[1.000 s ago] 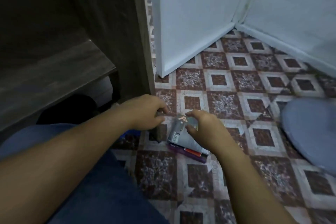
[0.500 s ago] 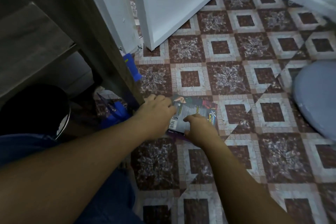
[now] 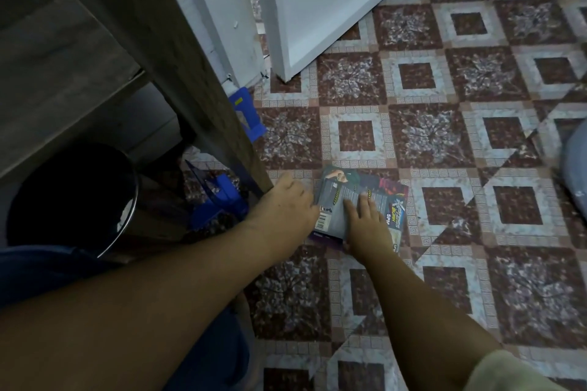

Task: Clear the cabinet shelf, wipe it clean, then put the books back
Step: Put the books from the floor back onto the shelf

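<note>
The small stack of glossy grey-and-red paperback books (image 3: 359, 200) lay flat on the patterned tile floor (image 3: 444, 143) beside the dark wooden cabinet (image 3: 178, 51) — long axis running away from the person — with the left hand (image 3: 287, 203) gripping its near-left edge and the right hand (image 3: 368, 225) pressed open-palmed on top.

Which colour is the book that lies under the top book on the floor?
Purple: only its edge shows beneath the grey top book, seen in the head view.

Both forearms extended forward and down. Left hand (image 3: 284, 205) loosely curled, knuckles up. Right hand (image 3: 368, 225) flat, fingers spread, palm down.
</note>
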The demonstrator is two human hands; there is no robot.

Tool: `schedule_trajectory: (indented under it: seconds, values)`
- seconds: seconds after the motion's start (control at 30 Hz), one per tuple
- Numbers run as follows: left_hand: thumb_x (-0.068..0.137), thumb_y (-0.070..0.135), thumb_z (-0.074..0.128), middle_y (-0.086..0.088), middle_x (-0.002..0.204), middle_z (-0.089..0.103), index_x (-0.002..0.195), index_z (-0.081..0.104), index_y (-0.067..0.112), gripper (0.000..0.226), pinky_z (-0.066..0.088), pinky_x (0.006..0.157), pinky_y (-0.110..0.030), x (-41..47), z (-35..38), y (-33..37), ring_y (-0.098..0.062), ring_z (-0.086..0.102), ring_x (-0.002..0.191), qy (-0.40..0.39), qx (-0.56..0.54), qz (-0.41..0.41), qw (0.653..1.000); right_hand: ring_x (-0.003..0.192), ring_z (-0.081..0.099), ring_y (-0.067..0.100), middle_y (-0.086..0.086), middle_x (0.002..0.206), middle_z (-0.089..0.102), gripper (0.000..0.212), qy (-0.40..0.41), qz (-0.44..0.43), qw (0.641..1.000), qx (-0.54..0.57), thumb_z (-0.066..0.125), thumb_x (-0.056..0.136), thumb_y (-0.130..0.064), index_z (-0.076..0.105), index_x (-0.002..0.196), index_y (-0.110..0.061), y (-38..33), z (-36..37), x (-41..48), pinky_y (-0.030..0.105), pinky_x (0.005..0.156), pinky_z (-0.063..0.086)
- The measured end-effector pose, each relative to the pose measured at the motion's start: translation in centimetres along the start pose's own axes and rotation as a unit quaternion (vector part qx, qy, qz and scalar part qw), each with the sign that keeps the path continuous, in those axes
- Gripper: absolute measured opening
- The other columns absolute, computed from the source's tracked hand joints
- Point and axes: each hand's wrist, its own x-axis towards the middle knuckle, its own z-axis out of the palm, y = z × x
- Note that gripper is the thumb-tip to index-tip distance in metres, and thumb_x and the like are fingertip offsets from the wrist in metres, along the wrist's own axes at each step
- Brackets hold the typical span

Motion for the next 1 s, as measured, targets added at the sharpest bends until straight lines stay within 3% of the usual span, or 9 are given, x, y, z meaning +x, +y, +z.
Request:
schedule_trajectory:
  seconds: [0.23, 0.47, 0.8, 1.0]
  values:
    - [0.094, 0.017, 0.045, -0.008, 0.112, 0.051, 0.113, 0.052, 0.013, 0.020, 0.032, 0.096, -0.043, 0.7, -0.3, 0.2, -0.026, 0.047, 0.102, -0.036, 0.010, -0.029, 0.999, 0.139, 0.022, 0.043, 0.028, 0.153, 0.014, 0.080, 0.022, -0.030, 0.997, -0.068, 0.062, 0.089, -0.020, 0.010, 0.149, -0.012, 0.3, 0.1, 0.7, 0.045, 0.106, 0.039]
    - [0.094, 0.025, 0.050, -0.006, 0.114, 0.053, 0.117, 0.051, 0.015, 0.025, 0.035, 0.090, -0.040, 1.3, -0.4, 0.3, -0.024, 0.048, 0.104, -0.062, -0.007, -0.035, 0.997, 0.136, 0.027, 0.053, 0.037, 0.152, 0.012, 0.062, -0.012, -0.040, 0.994, -0.097, 0.039, 0.101, -0.010, 0.004, 0.152, -0.006, -0.3, 0.2, 1.7, 0.050, 0.103, 0.040]
    - [0.096, 0.026, 0.047, -0.005, 0.113, 0.056, 0.117, 0.052, 0.016, 0.024, 0.033, 0.093, -0.040, 1.3, 0.2, 0.4, -0.025, 0.051, 0.105, -0.058, -0.011, -0.017, 0.998, 0.130, 0.031, 0.060, 0.044, 0.147, 0.009, 0.079, -0.053, -0.043, 0.984, -0.165, 0.046, 0.097, 0.002, -0.012, 0.150, -0.005, -1.5, -0.6, 1.9, 0.049, 0.092, 0.052]
    - [0.097, 0.027, 0.045, -0.004, 0.112, 0.056, 0.114, 0.052, 0.017, 0.021, 0.032, 0.094, -0.040, 1.3, 0.3, 0.3, -0.025, 0.050, 0.104, -0.048, -0.023, -0.008, 0.999, 0.125, 0.036, 0.062, 0.047, 0.143, 0.013, 0.080, -0.042, -0.074, 0.976, -0.202, 0.050, 0.096, -0.001, -0.010, 0.149, -0.001, -1.8, -0.6, 0.6, 0.054, 0.092, 0.050]
